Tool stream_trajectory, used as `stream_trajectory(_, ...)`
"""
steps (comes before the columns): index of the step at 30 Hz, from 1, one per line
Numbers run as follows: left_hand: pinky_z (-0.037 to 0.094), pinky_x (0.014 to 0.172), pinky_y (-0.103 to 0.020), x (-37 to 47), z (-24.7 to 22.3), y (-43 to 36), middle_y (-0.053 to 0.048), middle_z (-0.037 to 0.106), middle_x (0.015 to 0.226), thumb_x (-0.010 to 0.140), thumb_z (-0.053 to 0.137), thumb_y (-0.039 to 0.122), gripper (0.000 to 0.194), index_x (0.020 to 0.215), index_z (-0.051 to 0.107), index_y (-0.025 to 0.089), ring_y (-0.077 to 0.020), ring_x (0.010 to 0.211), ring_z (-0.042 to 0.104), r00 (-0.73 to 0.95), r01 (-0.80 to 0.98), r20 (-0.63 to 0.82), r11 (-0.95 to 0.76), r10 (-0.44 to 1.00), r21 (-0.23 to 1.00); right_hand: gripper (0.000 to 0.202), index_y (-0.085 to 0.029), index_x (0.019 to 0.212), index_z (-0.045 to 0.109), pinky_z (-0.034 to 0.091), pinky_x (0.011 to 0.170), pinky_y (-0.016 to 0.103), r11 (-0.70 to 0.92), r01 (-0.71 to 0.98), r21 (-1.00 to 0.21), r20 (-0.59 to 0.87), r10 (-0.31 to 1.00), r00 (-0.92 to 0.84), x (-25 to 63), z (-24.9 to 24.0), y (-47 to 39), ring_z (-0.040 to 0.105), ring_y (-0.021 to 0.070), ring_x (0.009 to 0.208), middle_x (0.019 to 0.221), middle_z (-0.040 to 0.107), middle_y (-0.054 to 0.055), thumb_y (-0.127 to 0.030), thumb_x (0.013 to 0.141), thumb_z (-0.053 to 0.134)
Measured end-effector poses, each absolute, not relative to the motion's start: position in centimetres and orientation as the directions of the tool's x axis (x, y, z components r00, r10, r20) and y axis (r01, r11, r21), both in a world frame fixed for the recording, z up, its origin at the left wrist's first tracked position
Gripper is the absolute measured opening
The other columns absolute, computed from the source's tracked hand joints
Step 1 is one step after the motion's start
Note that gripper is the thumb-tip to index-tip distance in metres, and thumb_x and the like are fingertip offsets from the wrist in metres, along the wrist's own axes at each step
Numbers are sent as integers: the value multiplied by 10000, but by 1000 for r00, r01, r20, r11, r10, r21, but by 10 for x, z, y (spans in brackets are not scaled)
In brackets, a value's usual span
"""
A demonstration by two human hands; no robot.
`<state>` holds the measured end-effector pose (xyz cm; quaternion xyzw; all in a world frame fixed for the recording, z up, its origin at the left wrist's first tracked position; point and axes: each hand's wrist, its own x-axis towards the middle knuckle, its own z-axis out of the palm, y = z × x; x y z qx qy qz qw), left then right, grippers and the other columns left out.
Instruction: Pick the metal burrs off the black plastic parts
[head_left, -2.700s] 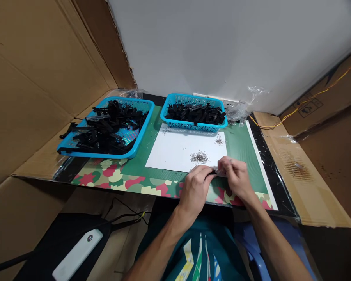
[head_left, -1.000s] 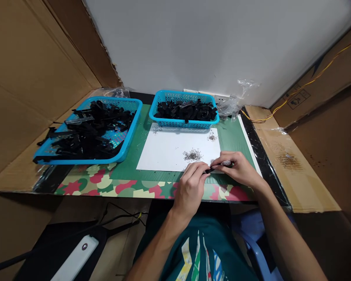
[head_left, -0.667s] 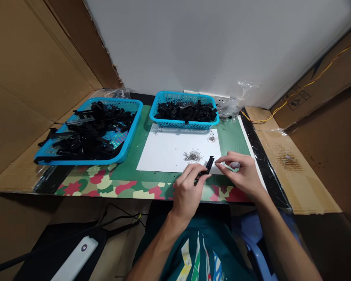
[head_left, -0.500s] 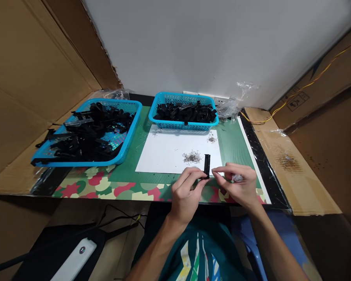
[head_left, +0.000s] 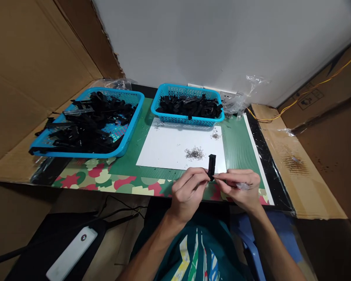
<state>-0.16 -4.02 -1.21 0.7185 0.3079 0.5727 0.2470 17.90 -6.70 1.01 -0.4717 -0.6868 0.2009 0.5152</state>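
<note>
Between the fingers of my left hand (head_left: 191, 187) stands a narrow black plastic part (head_left: 211, 166), held upright by its lower end near the table's front edge. My right hand (head_left: 240, 183) is closed in a pinch, its thumb and forefinger meeting at the part's lower right side. Whatever those fingertips hold is too small to make out. A crumpled bit of clear plastic (head_left: 243, 186) shows in the curled fingers of that hand. Just beyond the hands, a pile of tiny wire springs (head_left: 194, 153) lies on a white sheet (head_left: 166, 150).
A large blue basket (head_left: 128, 132) of black parts stands at the left. Behind the sheet is a smaller blue basket (head_left: 190, 119) with similar parts. A second little wire pile (head_left: 215, 135) lies at the sheet's right. Cardboard walls (head_left: 330, 144) flank the table; a yellow cable (head_left: 318, 84) runs at right.
My right fingertips have moved left and now meet the black part. The part has been turned in my left hand. The view has shifted slightly.
</note>
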Motion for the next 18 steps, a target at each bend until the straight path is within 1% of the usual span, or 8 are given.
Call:
stream_trajectory(3, 585, 826, -237, -2, -12, -41, -35, 700, 978, 895, 660, -78, 269, 949, 691, 185, -140, 940, 719, 172, 150, 671, -692, 721, 706, 148, -217, 908, 834, 294, 435, 243, 464, 484, -742, 519, 854, -23, 181, 12, -68, 394, 83, 450, 533, 496, -63, -95, 865, 761)
stream_trajectory(6, 590, 837, -255, -2, -12, -41, -41, 702, 988, 900, 653, -77, 269, 958, 690, 183, -149, 950, 718, 180, 142, 670, -693, 721, 707, 135, -215, 931, 814, 307, 445, 249, 500, 516, -696, 536, 839, -90, 185, 17, -70, 413, 87, 459, 558, 533, -55, -105, 885, 751)
stream_trajectory(11, 588, 833, -264, -2, -13, -41, -36, 705, 987, 913, 640, -66, 268, 963, 692, 192, -149, 944, 713, 182, 156, 667, -691, 722, 706, 131, -201, 953, 786, 311, 460, 260, 578, 601, -552, 579, 784, -222, 191, 26, -71, 426, 92, 463, 561, 541, -56, -100, 918, 709)
stream_trajectory(15, 588, 839, -274, -3, -13, -41, -38, 710, 996, 922, 625, -63, 276, 968, 694, 199, -155, 962, 713, 184, 160, 670, -694, 719, 702, 102, -172, 971, 773, 333, 485, 258, 620, 634, -463, 597, 746, -294, 192, 28, -70, 462, 91, 485, 600, 588, -36, -144, 968, 676)
stream_trajectory(18, 587, 838, -290, -3, -13, -41, -38, 706, 976, 921, 619, -67, 279, 970, 692, 199, -163, 965, 710, 193, 147, 675, -701, 712, 698, 124, -155, 937, 770, 329, 491, 259, 632, 670, -389, 605, 724, -332, 192, 29, -69, 461, 91, 484, 588, 568, -34, -149, 989, 657)
